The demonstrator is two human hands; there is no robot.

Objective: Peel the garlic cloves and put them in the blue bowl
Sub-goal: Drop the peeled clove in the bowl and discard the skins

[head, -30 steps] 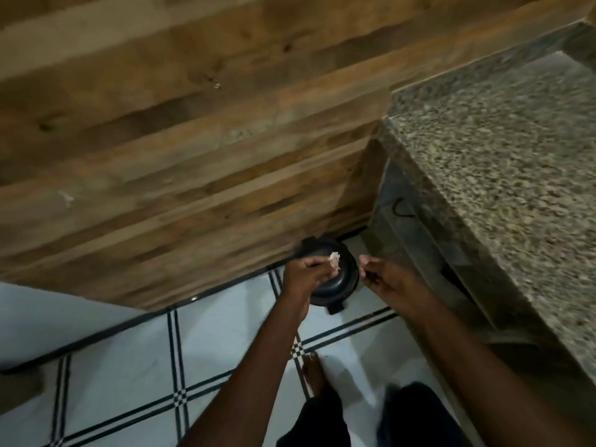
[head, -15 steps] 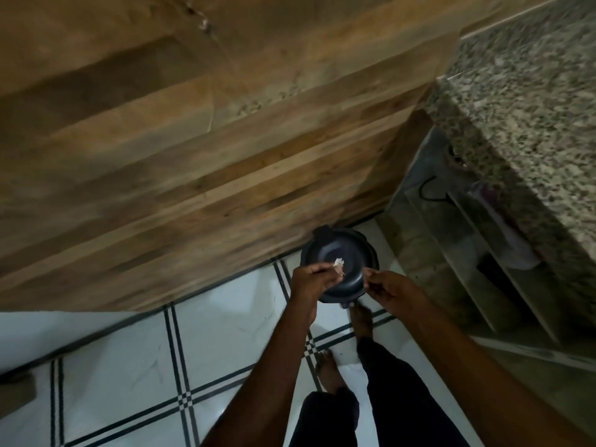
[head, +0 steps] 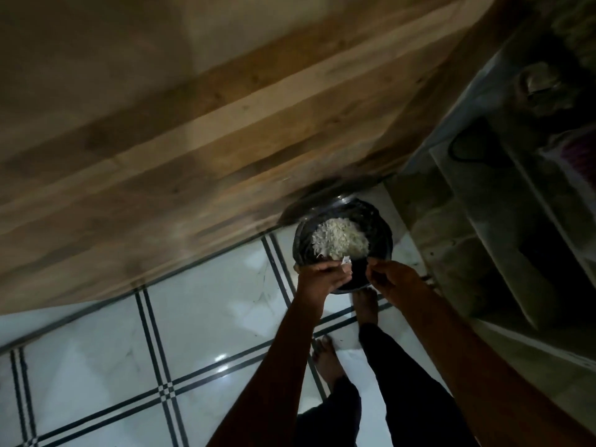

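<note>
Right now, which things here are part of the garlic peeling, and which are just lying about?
Part of the job:
left hand holding peel scrap
right hand
black bin, lid up, with peel heap

Lying about:
wooden panel
shelves
black cord
No blue bowl shows.

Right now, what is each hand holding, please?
Left hand: pinches a scrap of garlic peel over the open bin.
Right hand: fingers curled; contents cannot be told.

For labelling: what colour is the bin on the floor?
Black bin, with whitish peels inside; head view.
</note>
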